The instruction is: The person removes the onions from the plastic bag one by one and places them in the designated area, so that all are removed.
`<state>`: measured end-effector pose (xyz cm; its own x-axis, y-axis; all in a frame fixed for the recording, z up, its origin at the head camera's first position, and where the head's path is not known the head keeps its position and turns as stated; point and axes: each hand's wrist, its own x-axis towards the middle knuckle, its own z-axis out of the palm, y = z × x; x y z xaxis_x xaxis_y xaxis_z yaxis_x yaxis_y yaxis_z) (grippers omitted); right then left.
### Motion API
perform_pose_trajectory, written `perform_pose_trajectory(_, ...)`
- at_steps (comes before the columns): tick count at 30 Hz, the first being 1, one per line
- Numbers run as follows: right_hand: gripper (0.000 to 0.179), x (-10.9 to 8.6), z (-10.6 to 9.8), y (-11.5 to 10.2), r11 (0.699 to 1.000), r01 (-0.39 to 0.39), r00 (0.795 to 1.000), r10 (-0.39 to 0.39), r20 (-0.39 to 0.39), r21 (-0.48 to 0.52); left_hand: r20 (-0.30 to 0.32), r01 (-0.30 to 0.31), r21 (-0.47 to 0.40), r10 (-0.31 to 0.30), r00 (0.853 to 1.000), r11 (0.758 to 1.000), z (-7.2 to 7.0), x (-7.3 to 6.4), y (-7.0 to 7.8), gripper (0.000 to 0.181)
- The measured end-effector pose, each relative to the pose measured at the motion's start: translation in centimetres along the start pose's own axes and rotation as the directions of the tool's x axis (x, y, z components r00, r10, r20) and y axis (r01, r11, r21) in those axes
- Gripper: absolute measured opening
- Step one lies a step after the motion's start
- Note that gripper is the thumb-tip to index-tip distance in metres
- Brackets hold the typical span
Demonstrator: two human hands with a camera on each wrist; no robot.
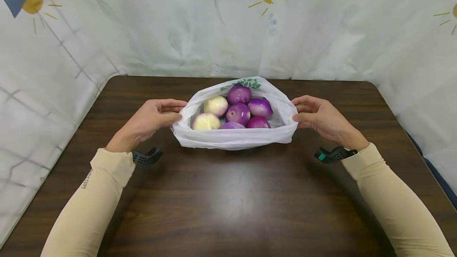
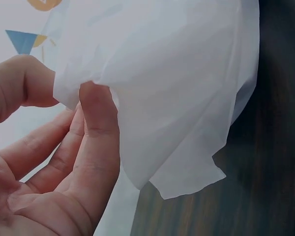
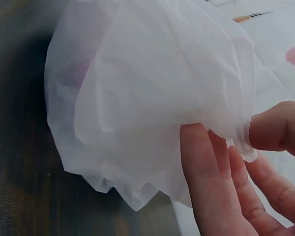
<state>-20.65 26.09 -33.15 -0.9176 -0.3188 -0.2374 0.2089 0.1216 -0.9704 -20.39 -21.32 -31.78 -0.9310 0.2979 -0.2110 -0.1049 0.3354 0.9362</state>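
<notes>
A white plastic bag [image 1: 228,140] with green leaf print lies on the table, its mouth spread wide toward me. Inside it sit several purple onions [image 1: 238,114] and two pale, whitish onions [image 1: 216,106]. My left hand [image 1: 151,118] pinches the left edge of the bag's mouth between thumb and fingers. At the opposite edge, my right hand [image 1: 317,118] pinches the rim the same way. Both wrist views show the thin plastic caught between thumb and fingertips. The lower parts of the front onions are hidden behind the near side of the bag.
The dark brown wooden table [image 1: 235,201] extends around the bag, with rounded far corners. White printed sheeting [image 1: 160,31] hangs behind the table and along both sides. Each wrist wears a dark strap [image 1: 147,156] close to a beige sleeve [image 1: 85,197].
</notes>
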Motion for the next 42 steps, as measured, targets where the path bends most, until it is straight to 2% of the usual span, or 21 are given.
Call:
perform_pose_trajectory(6, 0.043, 0.2, -0.3, -0.3, 0.998, -0.013, 1.0, 0.013, 0.007, -0.067, 0.013, 0.01, 0.013, -0.01, 1.0, 1.0, 0.1, -0.1, 0.3, 0.049)
perform_pose_trajectory(14, 0.043, 0.1, -0.9, -0.2, 0.993, -0.005, 0.996, 0.015, 0.092, -0.115, 0.034, 0.027, 0.038, -0.028, 0.999, 0.999, 0.2, -0.8, 0.9, 0.049)
perform_pose_trajectory(21, 0.043, -1.3, -0.7, 0.0, 0.983, -0.005, 0.995, 0.024, 0.098, -0.183, 0.064, 0.029, 0.066, -0.033, 0.997, 0.997, 0.4, -1.9, 1.1, 0.049)
perform_pose_trajectory(28, 0.045, -2.5, -0.4, 0.1, 0.978, -0.015, 0.994, 0.037, 0.102, -0.21, 0.085, 0.018, 0.103, -0.027, 0.996, 0.994, 0.4, -3.1, 1.1, 0.05)
perform_pose_trajectory(36, 0.042, -3.6, -0.1, 0.2, 0.975, 0.02, 0.992, 0.008, 0.125, -0.22, 0.098, 0.011, 0.102, -0.021, 0.995, 0.995, 0.6, -4.1, 1.4, 0.051)
perform_pose_trajectory(39, 0.041, -3.8, 0.0, 0.2, 0.968, 0.038, 0.993, -0.008, 0.12, -0.25, 0.098, 0.012, 0.125, -0.024, 0.995, 0.992, 0.7, -4.2, 1.6, 0.051)
perform_pose_trajectory(42, 0.04, -3.8, 0.1, -0.1, 0.947, 0.039, 0.996, -0.011, 0.088, -0.32, 0.083, 0.025, 0.173, -0.04, 0.996, 0.985, 0.8, -4.2, 1.8, 0.05)
